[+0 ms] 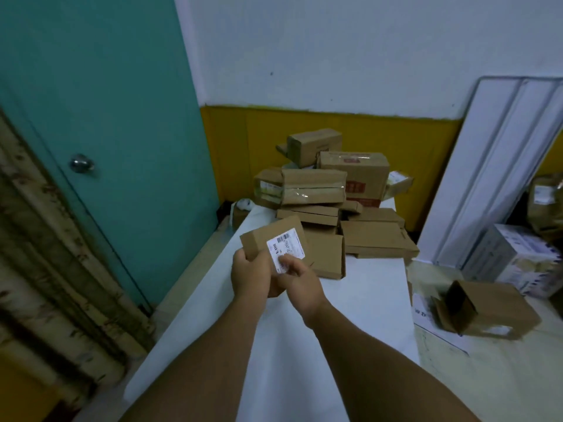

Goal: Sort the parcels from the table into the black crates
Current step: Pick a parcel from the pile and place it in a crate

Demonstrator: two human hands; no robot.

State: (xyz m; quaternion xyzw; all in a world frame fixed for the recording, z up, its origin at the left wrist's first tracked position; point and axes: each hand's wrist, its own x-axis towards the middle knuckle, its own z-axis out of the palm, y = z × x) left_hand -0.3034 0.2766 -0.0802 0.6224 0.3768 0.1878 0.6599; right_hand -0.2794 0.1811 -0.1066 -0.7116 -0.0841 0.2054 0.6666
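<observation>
A small flat cardboard parcel [271, 239] with a white barcode label is held up above the white table [350, 315]. My left hand [251, 275] grips its lower left edge from below. My right hand [300, 280] pinches the lower edge at the label, thumb on the label. A pile of several brown cardboard parcels [332, 196] sits at the far end of the table, just behind the held parcel. No black crate is in view.
A teal door [100, 117] stands to the left of the table. On the floor at right lie an opened cardboard box [487, 309], a white printed carton [518, 257] and white panels [499, 166] leaning on the wall.
</observation>
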